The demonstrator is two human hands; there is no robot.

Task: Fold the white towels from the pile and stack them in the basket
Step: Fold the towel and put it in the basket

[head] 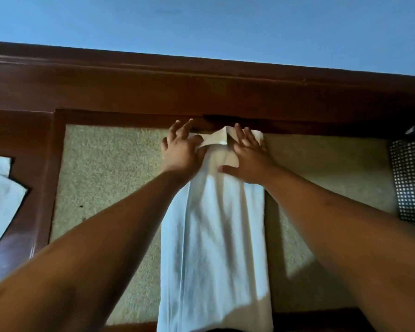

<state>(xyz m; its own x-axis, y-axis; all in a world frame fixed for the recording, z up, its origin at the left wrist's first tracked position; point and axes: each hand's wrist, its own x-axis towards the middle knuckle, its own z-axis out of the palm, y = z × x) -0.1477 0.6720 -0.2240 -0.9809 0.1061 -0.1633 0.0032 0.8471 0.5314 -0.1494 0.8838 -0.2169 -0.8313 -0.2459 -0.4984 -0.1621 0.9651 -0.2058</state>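
Note:
A long white towel (216, 236), folded into a narrow strip, lies on the beige inlay of the table (110, 178) and runs from the near edge to the far edge. Both my hands are on its far end. My left hand (181, 152) rests on the far left corner with its fingers spread and reaching past the cloth onto the wood. My right hand (248, 159) presses flat on the far right part, thumb pointing left. Between the hands a small flap of the towel's edge stands up. White towels (0, 195) lie at the left edge.
A dark mesh basket (410, 183) stands at the right edge of the table, only partly in view. A raised brown wooden rim (201, 97) borders the far side, with a blue wall behind it. A wooden divider (41, 188) separates the inlay from the left towels.

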